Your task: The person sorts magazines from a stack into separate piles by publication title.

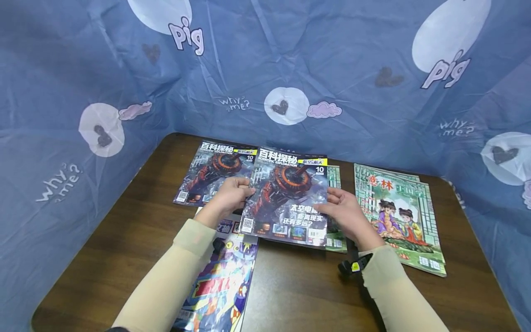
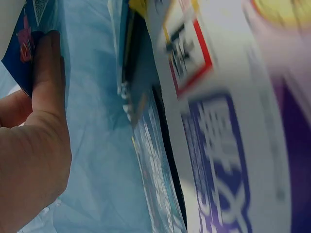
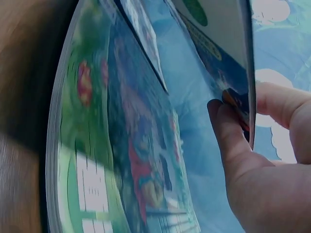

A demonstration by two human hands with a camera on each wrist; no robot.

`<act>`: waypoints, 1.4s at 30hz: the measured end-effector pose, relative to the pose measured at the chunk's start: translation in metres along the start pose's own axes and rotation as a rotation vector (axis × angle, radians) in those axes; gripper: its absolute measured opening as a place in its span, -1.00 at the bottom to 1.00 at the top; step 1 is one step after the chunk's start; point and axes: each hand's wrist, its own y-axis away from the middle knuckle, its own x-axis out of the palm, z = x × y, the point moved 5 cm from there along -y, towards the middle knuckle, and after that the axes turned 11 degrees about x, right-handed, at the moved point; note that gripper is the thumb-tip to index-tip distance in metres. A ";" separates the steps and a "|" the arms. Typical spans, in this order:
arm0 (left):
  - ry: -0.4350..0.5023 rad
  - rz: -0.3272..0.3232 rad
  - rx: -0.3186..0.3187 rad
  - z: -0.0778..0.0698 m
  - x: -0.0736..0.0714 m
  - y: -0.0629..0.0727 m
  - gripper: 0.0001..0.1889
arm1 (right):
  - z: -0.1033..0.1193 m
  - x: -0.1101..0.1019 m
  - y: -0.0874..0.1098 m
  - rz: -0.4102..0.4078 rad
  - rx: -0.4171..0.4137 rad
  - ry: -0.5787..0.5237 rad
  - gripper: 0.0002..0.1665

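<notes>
Both hands hold a dark science magazine (image 1: 282, 198) with a red-orange ring machine on its cover, raised above the table with its cover facing up toward me. My left hand (image 1: 227, 199) pinches its left edge, fingers partly behind it in the left wrist view. At the opposite edge my right hand (image 1: 350, 216) grips it between thumb and fingers; the right wrist view shows the magazine's underside (image 3: 214, 43) there. A second magazine with the same cover (image 1: 199, 177) lies to the left. Partly covered beneath the held one is a green magazine (image 1: 337, 242).
Several green magazines (image 1: 404, 216) with two cartoon children on top lie overlapped at the right. A colourful purple-and-white magazine (image 1: 220, 281) lies at the front left, below my left forearm. Blue patterned cloth (image 1: 232, 69) hangs behind the brown table (image 1: 307, 295).
</notes>
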 end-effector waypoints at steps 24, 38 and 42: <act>-0.119 -0.023 -0.011 -0.012 -0.066 -0.007 -0.53 | 0.016 0.055 -0.032 -0.056 0.055 -0.005 -0.15; -0.216 -0.140 -0.026 -0.010 -0.094 -0.014 -0.81 | 0.024 0.086 -0.048 -0.084 0.072 0.061 -0.06; -0.260 -0.157 -0.048 -0.010 -0.100 -0.017 -0.80 | 0.026 0.094 -0.053 -0.094 0.073 0.035 -0.07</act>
